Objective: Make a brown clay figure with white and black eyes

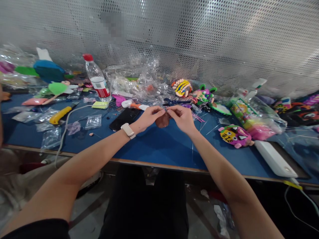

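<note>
A small brown lump point(162, 121) is held at the centre of the frame, just above a blue counter point(159, 146), by 2 bare hands. Its upper edge is pinched from the left by the left hand point(152, 117) and from the right by the right hand point(183, 119); on both, thumb and fingers are brought close together, with the fingertips of the 2 hands nearly meeting. Whether the lump is wrapped in clear plastic cannot be told. A pale wristband point(128, 130) is worn on the left wrist.

Just left of centre, a black phone point(121, 121) is laid flat, partly hidden by the left hand. In the upper left, a clear bottle point(99, 81) with a red cap is stood on the counter, slightly tilted in view, with a yellow pad point(100, 105) at its base. Farther left, a yellow utility knife point(59, 115) is seen beside a white cable point(65, 132) and small clear bags point(93, 121).

Above the hands, crumpled clear plastic point(139, 84) is heaped before a perforated metal panel point(154, 30). Right of centre, a purple-and-yellow animal face point(235, 135) is placed near a white power bank point(275, 159), whose cable is hung over the counter's edge at lower right.
</note>
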`<state>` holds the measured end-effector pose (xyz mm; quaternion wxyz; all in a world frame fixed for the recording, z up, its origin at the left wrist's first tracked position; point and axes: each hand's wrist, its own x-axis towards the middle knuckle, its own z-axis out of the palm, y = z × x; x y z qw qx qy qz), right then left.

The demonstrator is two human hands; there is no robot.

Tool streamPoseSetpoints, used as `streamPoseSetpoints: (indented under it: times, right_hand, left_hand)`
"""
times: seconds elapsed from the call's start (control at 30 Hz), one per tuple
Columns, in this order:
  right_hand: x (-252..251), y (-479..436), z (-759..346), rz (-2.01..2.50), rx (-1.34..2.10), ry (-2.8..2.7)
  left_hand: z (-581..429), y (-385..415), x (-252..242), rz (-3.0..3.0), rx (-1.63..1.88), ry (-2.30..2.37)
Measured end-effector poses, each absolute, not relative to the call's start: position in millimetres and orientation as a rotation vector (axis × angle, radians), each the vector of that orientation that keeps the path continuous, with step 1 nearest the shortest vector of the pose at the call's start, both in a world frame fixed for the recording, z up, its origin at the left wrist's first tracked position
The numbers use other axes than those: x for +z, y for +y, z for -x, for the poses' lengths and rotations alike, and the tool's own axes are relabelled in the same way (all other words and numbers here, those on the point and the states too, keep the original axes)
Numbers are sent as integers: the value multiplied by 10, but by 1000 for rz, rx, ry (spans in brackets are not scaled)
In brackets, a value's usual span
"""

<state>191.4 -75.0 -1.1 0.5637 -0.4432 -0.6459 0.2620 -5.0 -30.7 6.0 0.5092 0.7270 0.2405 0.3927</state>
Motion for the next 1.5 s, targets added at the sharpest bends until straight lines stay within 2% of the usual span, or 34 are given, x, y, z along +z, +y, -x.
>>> streamPoseSetpoints:
  times: [0.1,1.1,1.5]
  right_hand:
    - [-29,-748,-1913,1044,598,-1536]
    - [-56,-711,-1934,1009,595,-1531]
    - [-26,-753,-1915,1047,439,-1551]
  left_hand:
    - [62,-333,83,-1756,850,555]
    - [15,-314,21,-1721,1089,606]
    - [23,-206,-143,-1280,555,359]
